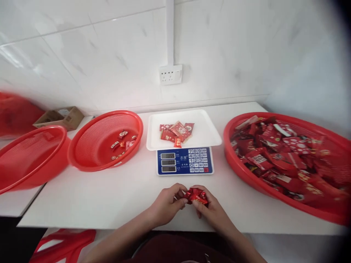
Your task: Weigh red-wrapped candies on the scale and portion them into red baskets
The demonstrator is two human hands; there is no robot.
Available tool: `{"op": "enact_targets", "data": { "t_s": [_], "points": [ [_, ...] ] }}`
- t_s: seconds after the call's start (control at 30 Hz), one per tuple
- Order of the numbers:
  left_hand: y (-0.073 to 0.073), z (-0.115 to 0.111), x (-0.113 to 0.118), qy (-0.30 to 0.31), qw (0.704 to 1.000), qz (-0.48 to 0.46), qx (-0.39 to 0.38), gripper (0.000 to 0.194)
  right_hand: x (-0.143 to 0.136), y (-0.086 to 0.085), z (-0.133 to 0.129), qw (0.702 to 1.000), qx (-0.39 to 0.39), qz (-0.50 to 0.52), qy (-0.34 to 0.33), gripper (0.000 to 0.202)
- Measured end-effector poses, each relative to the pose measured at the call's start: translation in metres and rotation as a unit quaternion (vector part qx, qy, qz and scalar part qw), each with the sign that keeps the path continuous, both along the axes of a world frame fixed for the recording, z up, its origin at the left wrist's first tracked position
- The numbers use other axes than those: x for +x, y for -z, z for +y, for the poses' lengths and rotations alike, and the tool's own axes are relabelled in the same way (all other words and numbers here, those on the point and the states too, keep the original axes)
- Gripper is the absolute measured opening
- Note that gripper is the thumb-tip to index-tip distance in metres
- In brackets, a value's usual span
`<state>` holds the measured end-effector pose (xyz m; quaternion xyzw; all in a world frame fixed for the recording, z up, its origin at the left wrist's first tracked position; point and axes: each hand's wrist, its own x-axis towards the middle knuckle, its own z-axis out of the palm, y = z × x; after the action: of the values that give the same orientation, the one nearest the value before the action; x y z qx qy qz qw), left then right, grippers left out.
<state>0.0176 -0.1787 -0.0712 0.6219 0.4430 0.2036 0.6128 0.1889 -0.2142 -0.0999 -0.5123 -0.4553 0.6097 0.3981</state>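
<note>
Red wrapped candy [196, 195], long axis running left to right, pinched between both hands: left hand [166, 204] closed on its left end, right hand [210, 211] on its right. Just beyond them, a scale [184, 160] with keypad digits legible; its display cannot be read.

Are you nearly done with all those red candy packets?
Not nearly. Done: several packets lie on the scale tray, a few in the red basket. In hand: left hand and right hand hold one red packet. Left: the big basket is heaped.
</note>
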Motion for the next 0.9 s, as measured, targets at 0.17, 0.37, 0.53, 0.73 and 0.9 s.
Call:
{"op": "enact_targets", "data": {
  "t_s": [0.17,0.37,0.53,0.73,0.9],
  "points": [
    [-0.012,0.004,-0.001,0.044,0.998,0.021,0.049,0.034,0.029,-0.033,-0.003,0.989,0.076,-0.128,0.006,0.027],
    [-0.019,0.011,-0.01,0.033,0.994,0.058,0.09,0.025,0.117,-0.085,0.003,0.865,0.167,-0.385,0.275,0.036],
    [-0.031,0.024,-0.023,0.015,0.979,0.1,0.178,0.024,0.16,-0.09,0.016,0.759,0.18,-0.584,0.224,0.055],
    [-0.056,0.055,-0.037,-0.042,0.927,0.164,0.334,0.025,0.104,-0.065,0.02,0.707,0.367,-0.526,0.298,0.035],
    [-0.069,0.074,-0.049,-0.039,0.883,0.216,0.415,0.025,0.041,-0.023,0.015,0.86,0.355,-0.361,0.061,0.018]
  ]
}}
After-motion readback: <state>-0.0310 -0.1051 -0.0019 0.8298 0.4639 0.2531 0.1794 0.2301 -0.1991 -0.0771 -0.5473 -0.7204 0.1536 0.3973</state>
